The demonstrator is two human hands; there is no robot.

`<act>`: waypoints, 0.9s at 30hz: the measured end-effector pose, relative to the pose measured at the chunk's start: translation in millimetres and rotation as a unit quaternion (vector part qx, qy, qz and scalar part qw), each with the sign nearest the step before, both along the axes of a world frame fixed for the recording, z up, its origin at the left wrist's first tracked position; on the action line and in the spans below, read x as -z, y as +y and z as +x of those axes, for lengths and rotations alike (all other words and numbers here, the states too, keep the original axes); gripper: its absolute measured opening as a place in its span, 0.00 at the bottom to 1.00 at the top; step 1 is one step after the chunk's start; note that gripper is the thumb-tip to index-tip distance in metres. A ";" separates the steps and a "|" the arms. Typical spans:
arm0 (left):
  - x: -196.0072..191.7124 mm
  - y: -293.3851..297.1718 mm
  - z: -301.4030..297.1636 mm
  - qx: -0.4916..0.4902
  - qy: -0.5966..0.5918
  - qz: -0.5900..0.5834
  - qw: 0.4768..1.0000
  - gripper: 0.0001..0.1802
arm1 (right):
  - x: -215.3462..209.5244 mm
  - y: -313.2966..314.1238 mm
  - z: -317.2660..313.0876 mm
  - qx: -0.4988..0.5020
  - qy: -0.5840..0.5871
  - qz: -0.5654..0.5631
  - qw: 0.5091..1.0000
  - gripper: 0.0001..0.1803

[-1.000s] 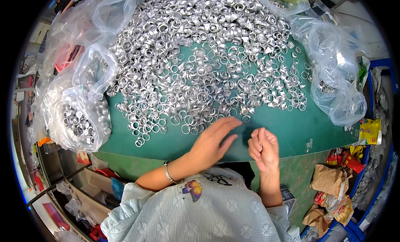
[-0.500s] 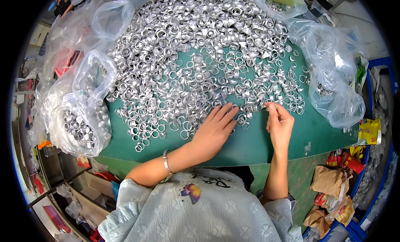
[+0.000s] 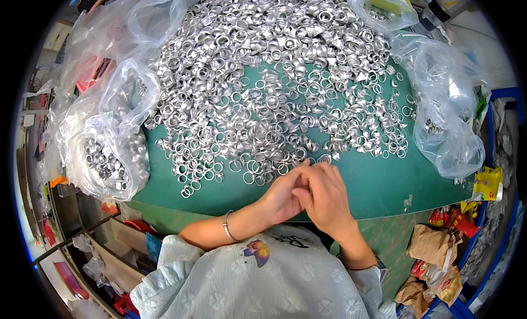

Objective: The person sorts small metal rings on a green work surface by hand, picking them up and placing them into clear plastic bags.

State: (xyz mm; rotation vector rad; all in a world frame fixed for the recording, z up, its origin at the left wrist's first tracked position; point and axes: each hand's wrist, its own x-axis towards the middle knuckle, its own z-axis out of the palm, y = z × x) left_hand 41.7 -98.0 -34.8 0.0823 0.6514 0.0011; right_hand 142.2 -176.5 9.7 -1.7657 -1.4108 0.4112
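Note:
Many silver-coloured metal rings (image 3: 274, 99) lie spread over a green tabletop (image 3: 384, 187), heaped thickest at the far side. At the near edge of the spread my two hands meet. My left hand (image 3: 281, 199), below a silver bangle (image 3: 225, 225), is turned on its side with its palm facing right; most of its fingers are hidden behind the other hand. My right hand (image 3: 328, 195) lies over it with fingers curled and thumb bent in. Whatever sits between the hands cannot be seen.
Clear plastic bags holding rings stand at the left (image 3: 107, 160) and right (image 3: 444, 121) of the table. Beyond the right edge are a yellow packet (image 3: 487, 184), a brown paper bag (image 3: 433, 245) and blue shelving (image 3: 486, 209). Boxes and shelves fill the lower left.
My right hand has moved left from the rings and now covers part of my left hand. The left hand has drawn back toward me and turned from palm down onto its side.

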 end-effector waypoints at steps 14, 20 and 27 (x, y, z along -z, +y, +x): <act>-11.5 4.3 -43.5 0.108 0.041 0.500 0.858 0.11 | 41.3 20.4 41.7 0.010 -0.194 -0.093 0.977 0.17; 4.2 19.6 -56.3 -0.013 0.167 0.834 0.525 0.10 | 43.4 -6.9 43.9 0.068 -0.179 -0.067 0.979 0.13; 3.1 36.5 -41.2 0.079 0.200 0.902 0.375 0.14 | 37.7 -14.4 31.4 0.116 -0.174 -0.081 0.975 0.13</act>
